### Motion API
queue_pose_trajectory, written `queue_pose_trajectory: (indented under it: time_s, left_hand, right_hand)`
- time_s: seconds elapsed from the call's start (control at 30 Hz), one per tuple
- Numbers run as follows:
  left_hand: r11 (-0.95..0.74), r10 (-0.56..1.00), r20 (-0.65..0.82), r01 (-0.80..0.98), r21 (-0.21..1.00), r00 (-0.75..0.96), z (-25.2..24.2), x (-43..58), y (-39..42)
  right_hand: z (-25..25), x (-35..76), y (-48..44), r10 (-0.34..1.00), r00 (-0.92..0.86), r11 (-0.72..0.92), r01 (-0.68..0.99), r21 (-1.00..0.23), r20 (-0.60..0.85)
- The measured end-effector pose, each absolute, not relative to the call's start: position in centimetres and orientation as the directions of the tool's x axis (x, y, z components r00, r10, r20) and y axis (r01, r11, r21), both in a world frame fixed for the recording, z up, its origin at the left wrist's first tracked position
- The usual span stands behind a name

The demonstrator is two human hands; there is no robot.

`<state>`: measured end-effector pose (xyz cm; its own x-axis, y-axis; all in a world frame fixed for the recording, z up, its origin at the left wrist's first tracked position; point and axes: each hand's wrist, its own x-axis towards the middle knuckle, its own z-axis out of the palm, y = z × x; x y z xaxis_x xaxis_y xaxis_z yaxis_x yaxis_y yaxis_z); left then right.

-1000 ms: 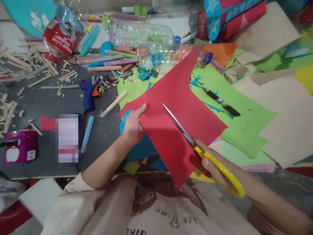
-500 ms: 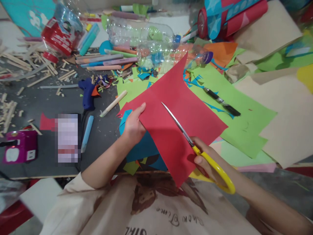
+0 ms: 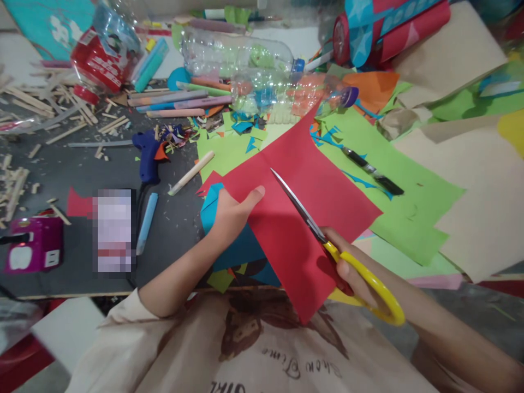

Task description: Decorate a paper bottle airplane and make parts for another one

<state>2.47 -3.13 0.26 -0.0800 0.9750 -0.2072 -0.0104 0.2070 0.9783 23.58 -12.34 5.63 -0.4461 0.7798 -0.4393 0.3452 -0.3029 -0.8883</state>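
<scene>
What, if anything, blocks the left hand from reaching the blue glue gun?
Probably yes. The glue gun lies on the dark table up-left of the left hand, only a wooden stick near the path. But that hand pinches the red paper and would have to let go.

Dark grey surface (image 3: 73,174) here, wide and crowded, its pale front edge (image 3: 82,296) running along the near side. Wooden sticks (image 3: 77,109) lie scattered over the far left. Clear bottles (image 3: 237,54) lie on their sides at the back. Green sheets (image 3: 409,207) and brown sheets (image 3: 483,207) spread over the right half. A teal board (image 3: 45,22) sits at the far left corner. Below the edge, blurred red and white shapes (image 3: 24,349), too unclear to name. Light is soft and even, shadows faint.
</scene>
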Motion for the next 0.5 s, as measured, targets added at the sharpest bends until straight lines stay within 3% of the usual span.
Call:
queue_pose_trajectory:
  time_s: [0.5]
  left_hand:
    - [0.226, 0.970, -0.233, -0.095, 0.969, -0.069, -0.1, 2.4, -3.1]
  right_hand:
    - [4.7, 22.3, -11.9, 0.822, -0.348, -0.304, 0.403, -0.863, -0.452]
